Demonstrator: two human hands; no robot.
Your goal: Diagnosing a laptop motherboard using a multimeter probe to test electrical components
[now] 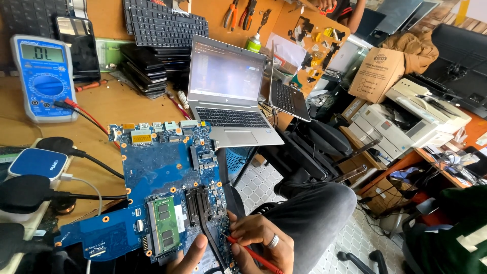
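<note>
A blue laptop motherboard point(162, 177) lies on the wooden bench in front of me, with a green memory module point(165, 226) seated near its lower edge. My right hand point(264, 241), wearing a ring, grips a red multimeter probe point(253, 253) whose tip touches the board's right edge. My left hand point(188, 259) rests at the board's lower edge, next to a black probe lead that runs up the board. Only the thumb and part of the left palm show, so whether it grips anything is hidden.
A blue digital multimeter point(44, 76) stands at the left with red and black leads. An open silver laptop point(228, 91) sits behind the board, a stack of keyboards point(152, 50) beyond. Power adapters point(35, 167) crowd the left edge. Printers point(406, 122) stand right.
</note>
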